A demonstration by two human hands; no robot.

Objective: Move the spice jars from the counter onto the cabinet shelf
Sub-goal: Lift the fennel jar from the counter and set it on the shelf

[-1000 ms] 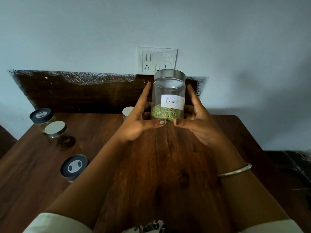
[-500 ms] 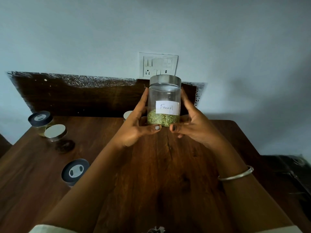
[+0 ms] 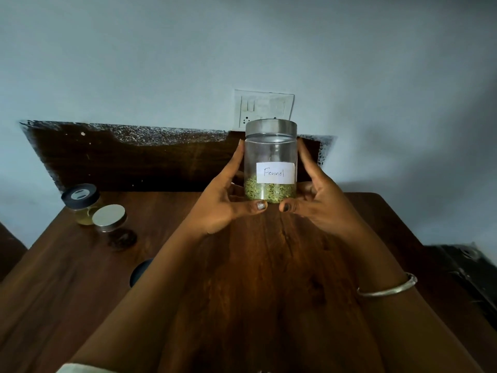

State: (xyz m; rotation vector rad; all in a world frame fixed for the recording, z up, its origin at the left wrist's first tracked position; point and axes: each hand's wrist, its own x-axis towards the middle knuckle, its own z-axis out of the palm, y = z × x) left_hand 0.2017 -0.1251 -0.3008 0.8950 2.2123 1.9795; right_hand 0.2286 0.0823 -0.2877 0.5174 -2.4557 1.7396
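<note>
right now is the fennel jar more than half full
No, the green seeds in the fennel jar fill only its bottom part, reaching about the lower edge of the label.

white paper label [image 3: 274, 172] on clear jar [image 3: 270, 149], handwritten "Fennel"

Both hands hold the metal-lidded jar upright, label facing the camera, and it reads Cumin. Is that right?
Not quite. In the head view the label reads Fennel, not Cumin. The rest holds: the left hand and right hand hold the jar upright, with its metal lid on and the label facing the camera.
</note>
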